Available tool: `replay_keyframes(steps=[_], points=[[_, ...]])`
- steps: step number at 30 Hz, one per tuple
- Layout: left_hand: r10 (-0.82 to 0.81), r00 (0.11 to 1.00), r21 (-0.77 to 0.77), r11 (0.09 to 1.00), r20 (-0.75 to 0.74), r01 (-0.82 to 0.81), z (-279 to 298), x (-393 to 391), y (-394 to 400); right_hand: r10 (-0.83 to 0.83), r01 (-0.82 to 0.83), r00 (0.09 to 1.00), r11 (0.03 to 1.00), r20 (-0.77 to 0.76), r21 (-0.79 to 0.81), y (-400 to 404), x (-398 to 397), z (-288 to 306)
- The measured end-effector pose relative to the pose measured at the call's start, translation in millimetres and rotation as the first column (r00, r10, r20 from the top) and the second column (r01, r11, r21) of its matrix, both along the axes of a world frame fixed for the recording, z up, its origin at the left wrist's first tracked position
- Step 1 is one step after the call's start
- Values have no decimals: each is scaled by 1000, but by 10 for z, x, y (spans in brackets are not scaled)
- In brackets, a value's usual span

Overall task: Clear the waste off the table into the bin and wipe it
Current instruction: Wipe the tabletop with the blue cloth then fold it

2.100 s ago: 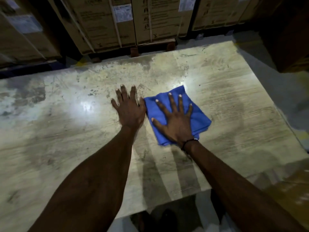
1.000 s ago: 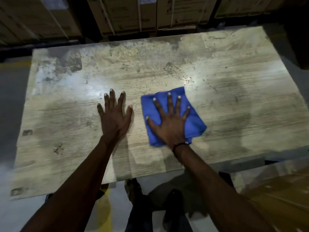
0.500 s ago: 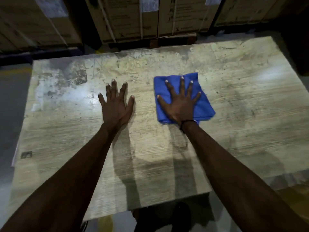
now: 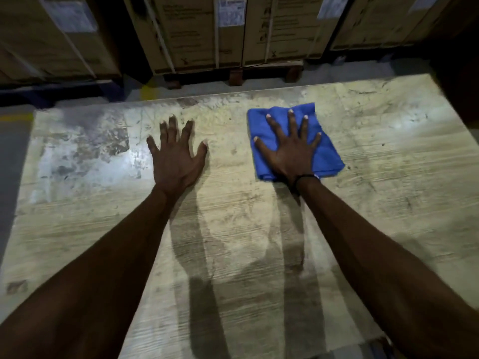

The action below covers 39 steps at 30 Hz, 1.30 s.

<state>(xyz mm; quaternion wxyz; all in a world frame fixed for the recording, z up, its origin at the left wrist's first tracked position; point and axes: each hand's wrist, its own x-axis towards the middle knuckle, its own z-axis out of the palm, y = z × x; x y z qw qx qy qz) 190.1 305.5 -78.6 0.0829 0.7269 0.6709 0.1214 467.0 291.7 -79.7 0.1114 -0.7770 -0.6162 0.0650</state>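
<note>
A person's right hand [image 4: 293, 154] lies flat with fingers spread on a folded blue cloth [image 4: 326, 154], pressing it against a worn, pale table [image 4: 388, 203] during what appears to be the wiping stage of a clean-up. The cloth sits toward the far edge of the table, right of centre, the palm covering its near half and a dark band circling the wrist. The left hand [image 4: 176, 159], also flat with straight fingers and holding nothing, rests on the bare tabletop well apart from the cloth, seemingly bracing the body as both arms reach forward.

No waste shows on the visible part of the table, and no bin is in view, so the clearing step looks finished from this angle. Grey, mottled patches [image 4: 85, 149] mark the surface to the left of the bracing hand, and whether they are dirt or wear cannot be told. Stacked cardboard boxes [image 4: 207, 35] on pallets stand beyond the far edge.

The risks from here look modest: the cloth lies close to the far edge and a long outward stroke could push it off; a flat palm gives little hold, so the folds could bunch or slip; and the far corners may go unwiped.
</note>
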Motion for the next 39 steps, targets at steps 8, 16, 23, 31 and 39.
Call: replay_keyframes(steps=[8, 16, 23, 31, 39], points=[[29, 1000, 29, 999, 11, -29, -25, 10, 23, 156, -158, 987, 986, -43, -58, 755, -546, 23], [41, 998, 29, 999, 49, -42, 0, 4, 19, 74, -76, 997, 996, -31, -49, 989, -262, 51], [40, 998, 13, 999, 57, -41, 15, 4, 20, 152, -155, 988, 985, -38, -75, 1179, -982, 45], [22, 998, 18, 1000, 66, -23, 26, -7, 13, 194, -198, 971, 980, 142, 9, 93, -428, -90], [10, 997, -4, 1000, 73, -9, -3, -21, 18, -32, 31, 999, 999, -14, -29, 555, -369, 3]])
